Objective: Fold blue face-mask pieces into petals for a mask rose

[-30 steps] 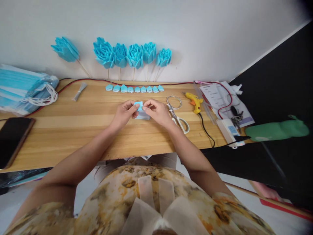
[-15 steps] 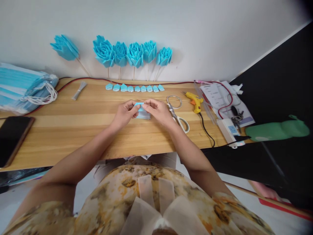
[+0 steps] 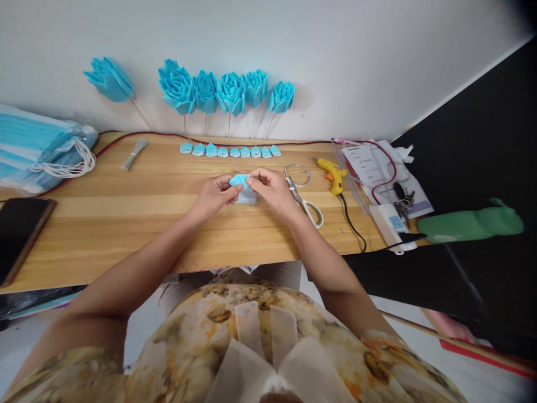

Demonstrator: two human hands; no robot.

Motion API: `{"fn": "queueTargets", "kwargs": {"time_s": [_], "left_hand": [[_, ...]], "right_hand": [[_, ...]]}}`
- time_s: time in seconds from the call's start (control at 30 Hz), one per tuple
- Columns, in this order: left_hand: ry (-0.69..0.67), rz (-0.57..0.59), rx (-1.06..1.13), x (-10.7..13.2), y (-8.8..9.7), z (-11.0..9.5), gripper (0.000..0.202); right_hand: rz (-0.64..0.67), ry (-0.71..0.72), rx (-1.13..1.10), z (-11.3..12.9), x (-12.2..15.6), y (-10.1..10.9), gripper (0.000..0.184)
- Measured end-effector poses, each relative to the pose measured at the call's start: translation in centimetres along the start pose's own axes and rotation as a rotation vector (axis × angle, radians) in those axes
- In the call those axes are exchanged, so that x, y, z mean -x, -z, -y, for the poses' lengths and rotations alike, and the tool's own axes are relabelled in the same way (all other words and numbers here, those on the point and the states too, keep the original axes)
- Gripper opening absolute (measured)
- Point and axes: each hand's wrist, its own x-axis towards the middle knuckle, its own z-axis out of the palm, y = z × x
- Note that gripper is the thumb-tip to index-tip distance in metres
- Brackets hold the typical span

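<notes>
We clamp the blue piece (image 3: 239, 179) in both left hand (image 3: 215, 196) and right hand (image 3: 272, 189), presumably to secure its fold.

Left hand (image 3: 216, 196) and right hand (image 3: 269, 189) pinch folded blue piece (image 3: 240, 179) between them. Nine small blue pieces (image 3: 234, 152) lined up far side. Scissors (image 3: 301, 199) right, glue gun (image 3: 334, 174) further right. Phone (image 3: 25, 235) near left.
</notes>
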Motion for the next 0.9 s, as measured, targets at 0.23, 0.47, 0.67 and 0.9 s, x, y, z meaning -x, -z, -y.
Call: {"fn": "queueTargets", "kwargs": {"time_s": [0.23,0.47,0.67,0.9], "left_hand": [[0.000,-0.004,0.005,-0.09,-0.02,0.24,0.024],[0.011,-0.019,0.005,-0.09,-0.09,0.16,0.023],[0.009,-0.006,0.002,-0.01,-0.03,0.12,0.025],[-0.032,-0.035,0.045,-0.17,0.09,0.45,0.026]], "right_hand": [[0.009,-0.004,0.003,0.14,0.01,0.06,0.028],[0.009,0.014,0.012,-0.08,0.00,0.07,0.025],[0.019,0.002,0.031,-0.07,-0.06,0.05,0.025],[0.036,0.007,0.060,-0.32,0.03,-0.12,0.024]]}}
